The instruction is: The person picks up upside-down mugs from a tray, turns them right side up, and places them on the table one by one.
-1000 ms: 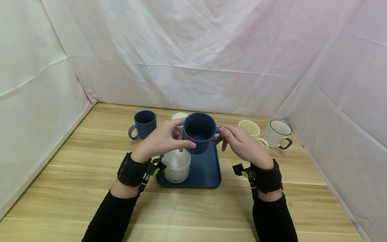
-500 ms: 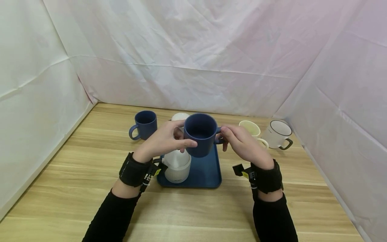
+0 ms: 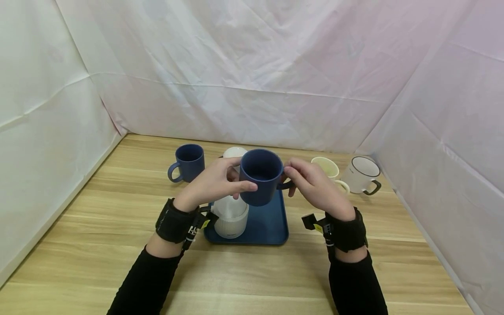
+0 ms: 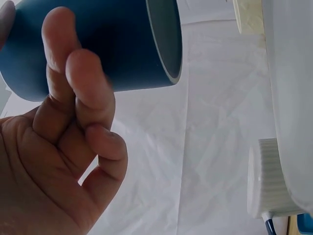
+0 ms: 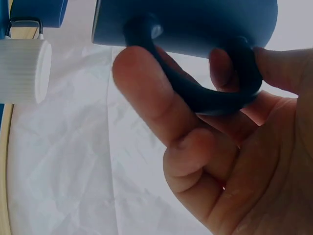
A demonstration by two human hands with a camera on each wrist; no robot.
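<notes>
Slightly lower than a second ago, the held blue mug (image 3: 261,176) now hangs just above the blue tray (image 3: 271,223), both hands still on it. Left hand (image 3: 214,183) cups the mug's side, thumb across the front wall and fingers (image 4: 73,78) curled against the body, likely to steady it. Right hand (image 3: 313,186) has fingers (image 5: 161,103) hooked through and pinching the handle, which probably carries the weight and sets the tilt. Mug is airborne, mouth up and tipped a little toward the camera, not touching the tray. On the tray's near-left part sits a white ribbed cup (image 3: 231,218) with another white piece stacked upside down on it; cannot tell exactly what that piece is. Behind the tray a small white cup (image 3: 234,152). Left of the tray, on the wooden table (image 3: 98,227), a second blue mug (image 3: 188,162). Right of the tray, a cream mug (image 3: 327,168) and a white mug with dark rim (image 3: 362,174), close together.
</notes>
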